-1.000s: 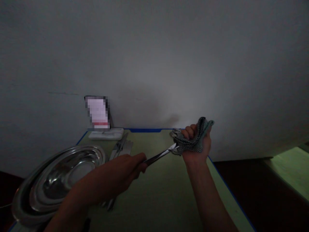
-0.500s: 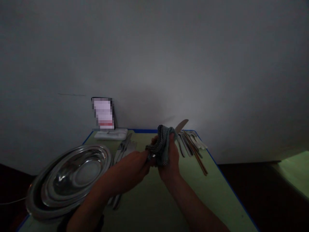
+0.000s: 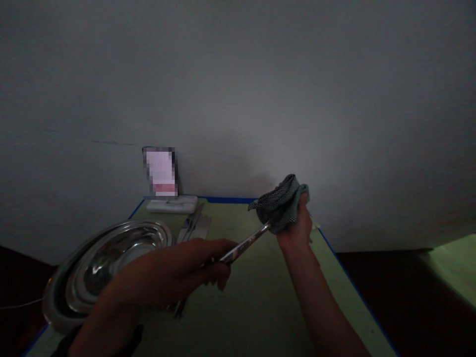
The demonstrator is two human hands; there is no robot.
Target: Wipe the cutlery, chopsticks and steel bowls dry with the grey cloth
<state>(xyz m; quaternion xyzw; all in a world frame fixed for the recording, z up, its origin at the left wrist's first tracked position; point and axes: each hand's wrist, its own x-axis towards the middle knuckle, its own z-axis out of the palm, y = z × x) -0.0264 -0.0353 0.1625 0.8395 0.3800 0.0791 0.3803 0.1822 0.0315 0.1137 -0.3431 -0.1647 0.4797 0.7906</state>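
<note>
My left hand (image 3: pixel 186 270) is closed around the handle end of a metal table knife (image 3: pixel 245 245), which slants up to the right above the table. A dark checked cloth (image 3: pixel 278 203) with a pale green side wraps the knife's far end, so the blade is hidden. My right hand (image 3: pixel 300 225) grips this cloth from the right, its thumb up along the edge. Below and left of the knife, more cutlery (image 3: pixel 192 224) lies on the table, partly covered by my left hand and forearm.
Nested steel basins (image 3: pixel 55 297) stand at the left of the pale green, blue-edged table (image 3: pixel 253 307). A lit phone (image 3: pixel 161 171) leans on the wall behind a white box-like object (image 3: pixel 173 204). My right hand hides most of the cutlery at the right edge.
My hands have drawn apart: the right moved up and right with the cloth, the left slightly left and down. More handle shows, and the blade tip is covered now.
</note>
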